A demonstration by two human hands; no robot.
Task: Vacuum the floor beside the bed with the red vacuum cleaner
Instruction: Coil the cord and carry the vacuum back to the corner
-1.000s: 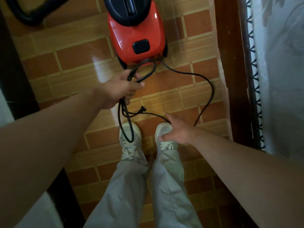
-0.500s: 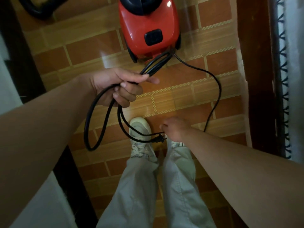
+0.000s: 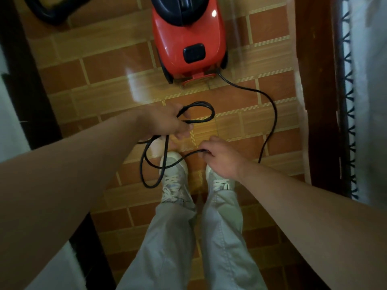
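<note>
The red vacuum cleaner [image 3: 188, 38] stands on the tiled floor [image 3: 104, 80] straight ahead, its black power cord [image 3: 270, 114] running from its rear in a wide arc to the right. My left hand [image 3: 165, 122] grips several loops of that cord, which hang down over my left shoe. My right hand [image 3: 222, 158] pinches the cord's end just above my right shoe; the plug itself is hidden in the fingers.
The dark wooden bed frame [image 3: 320, 101] with a white patterned sheet [image 3: 368, 80] runs along the right. A dark skirting and white wall [image 3: 8, 97] line the left. The vacuum's black hose [image 3: 48, 13] lies at top left. My feet stand between them.
My left hand has moved down and toward me with the cord loops. My right hand has taken the cord's end and lifted it slightly. The view has shifted back from the vacuum.
</note>
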